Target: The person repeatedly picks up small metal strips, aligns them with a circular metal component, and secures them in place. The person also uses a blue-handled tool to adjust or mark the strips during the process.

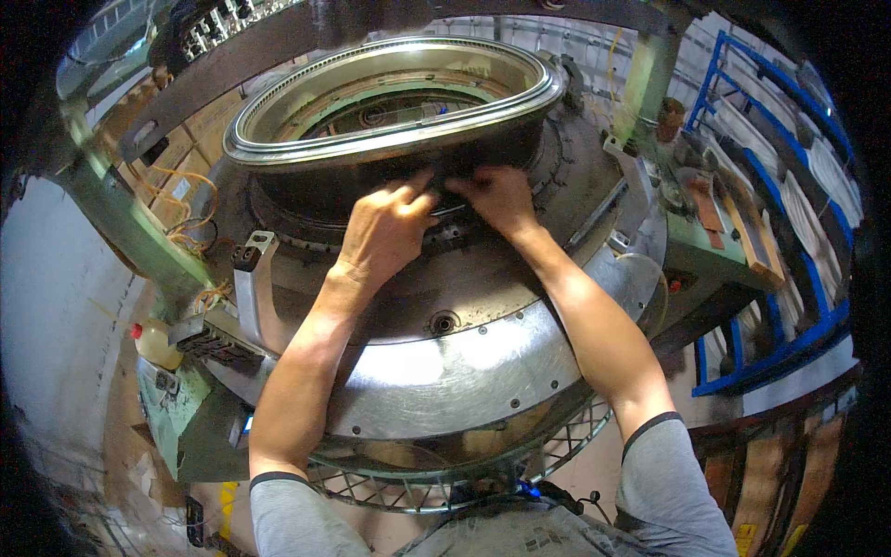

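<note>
A large round machine fills the middle of the view, with a shiny metal ring [399, 156] raised above a dark cylinder wall [316, 190]. My left hand [388, 221] is at the front of that wall, just under the ring, its fingers curled in. Beside it, my right hand [504, 198] reaches to the same dark spot with fingers bent and drawn together. Whatever either hand pinches is too small or too dark to make out. Below both hands lies the broad steel rim [436, 376] of the machine, with a round bolt hole [445, 322] in it.
Upright metal brackets [257, 288] stand on the rim at left and right. Green frame posts [139, 218] flank the machine. A blue rack [775, 367] with pale bundles is at the right. A bottle with a red cap [158, 345] sits at the left, near orange cables [190, 223].
</note>
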